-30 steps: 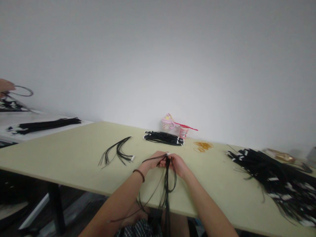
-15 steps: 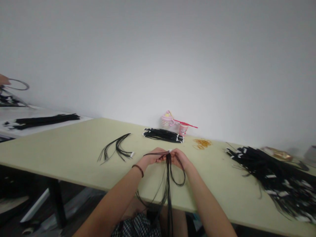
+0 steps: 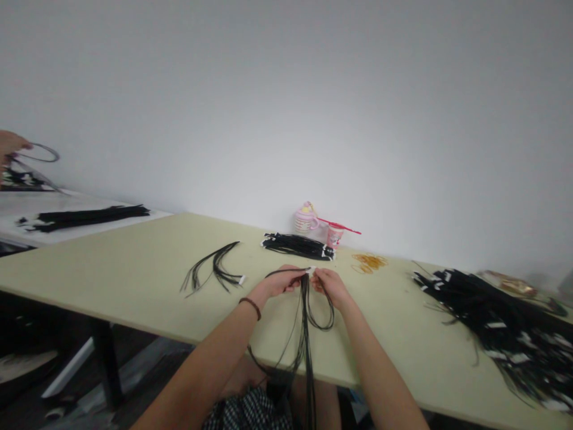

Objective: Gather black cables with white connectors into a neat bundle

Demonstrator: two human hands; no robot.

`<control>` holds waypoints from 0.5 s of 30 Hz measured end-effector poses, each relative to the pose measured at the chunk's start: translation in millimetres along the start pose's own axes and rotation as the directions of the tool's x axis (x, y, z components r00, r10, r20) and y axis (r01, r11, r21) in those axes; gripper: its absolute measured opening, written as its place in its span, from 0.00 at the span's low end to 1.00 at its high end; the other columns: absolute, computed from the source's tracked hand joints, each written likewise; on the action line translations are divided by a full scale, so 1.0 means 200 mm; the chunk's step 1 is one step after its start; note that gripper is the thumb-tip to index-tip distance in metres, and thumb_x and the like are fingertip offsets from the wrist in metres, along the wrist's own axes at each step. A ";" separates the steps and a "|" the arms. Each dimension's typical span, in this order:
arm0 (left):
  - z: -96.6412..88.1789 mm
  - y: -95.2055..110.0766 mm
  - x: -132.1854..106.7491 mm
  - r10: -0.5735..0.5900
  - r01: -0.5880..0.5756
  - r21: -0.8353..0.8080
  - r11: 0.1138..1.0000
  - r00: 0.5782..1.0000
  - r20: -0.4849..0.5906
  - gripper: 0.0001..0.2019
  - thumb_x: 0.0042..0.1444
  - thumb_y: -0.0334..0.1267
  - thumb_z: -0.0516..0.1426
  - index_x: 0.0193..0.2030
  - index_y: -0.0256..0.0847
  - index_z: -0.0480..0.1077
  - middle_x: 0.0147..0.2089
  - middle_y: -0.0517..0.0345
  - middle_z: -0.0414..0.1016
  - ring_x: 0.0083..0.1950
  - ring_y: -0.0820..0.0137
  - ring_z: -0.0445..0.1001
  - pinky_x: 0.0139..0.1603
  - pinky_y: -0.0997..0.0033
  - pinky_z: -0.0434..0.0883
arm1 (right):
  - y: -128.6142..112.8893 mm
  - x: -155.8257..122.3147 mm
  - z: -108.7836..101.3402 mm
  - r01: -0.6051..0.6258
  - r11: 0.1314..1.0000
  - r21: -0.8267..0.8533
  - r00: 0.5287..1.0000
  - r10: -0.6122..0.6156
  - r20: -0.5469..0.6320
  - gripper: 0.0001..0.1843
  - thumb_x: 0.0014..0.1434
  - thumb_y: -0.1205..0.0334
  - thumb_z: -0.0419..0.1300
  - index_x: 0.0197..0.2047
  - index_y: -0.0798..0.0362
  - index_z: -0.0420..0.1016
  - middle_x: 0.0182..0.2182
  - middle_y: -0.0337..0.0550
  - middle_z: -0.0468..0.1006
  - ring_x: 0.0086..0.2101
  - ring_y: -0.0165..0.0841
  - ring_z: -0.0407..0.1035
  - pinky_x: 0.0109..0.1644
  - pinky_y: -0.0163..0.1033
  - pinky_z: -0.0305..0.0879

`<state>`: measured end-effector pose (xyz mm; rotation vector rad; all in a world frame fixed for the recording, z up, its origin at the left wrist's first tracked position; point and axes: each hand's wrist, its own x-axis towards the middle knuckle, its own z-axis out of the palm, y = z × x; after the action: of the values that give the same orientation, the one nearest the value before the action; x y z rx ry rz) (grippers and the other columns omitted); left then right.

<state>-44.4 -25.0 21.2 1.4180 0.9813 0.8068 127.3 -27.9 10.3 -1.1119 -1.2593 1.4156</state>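
Note:
Between my hands is a wire harness (image 3: 305,325): black wires hanging from a small white connector (image 3: 310,271). My left hand (image 3: 286,280) is closed on wires just left of the connector, with a strand leading out over its back. Closed at the connector's right side, my right hand (image 3: 329,283) pinches a wire that loops down below it. The long wires drop over the table's front edge toward my lap. Exactly how the fingertips sit on the wires is too small to make out.
A short bunch of wires (image 3: 218,269) lies to the left. Behind my hands are a tied wire bundle (image 3: 298,246), a pink mug (image 3: 305,220), a pink cup (image 3: 335,235) and yellow rubber bands (image 3: 369,262). A large wire pile (image 3: 496,322) covers the right. Another person's hand (image 3: 12,143) holds wires far left.
More of the white connector shows between my fingers, and my right hand has shifted slightly right. At far left, the other person's hand has come further into view.

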 end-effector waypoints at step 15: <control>0.06 -0.01 -0.04 0.049 -0.048 -0.098 0.994 0.999 0.011 0.10 0.55 0.42 0.57 0.31 0.37 0.69 0.21 0.64 0.59 0.20 0.79 0.51 0.17 0.75 0.48 | 0.07 0.02 0.03 0.020 0.999 0.025 0.998 -0.021 0.058 0.15 0.62 0.58 0.55 0.50 0.56 0.68 0.45 0.46 0.72 0.40 0.32 0.70 0.42 0.42 0.70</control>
<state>-36.4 -37.6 18.8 1.3657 0.8884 0.8688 120.1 -26.4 -3.7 -1.0450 -1.2877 1.4532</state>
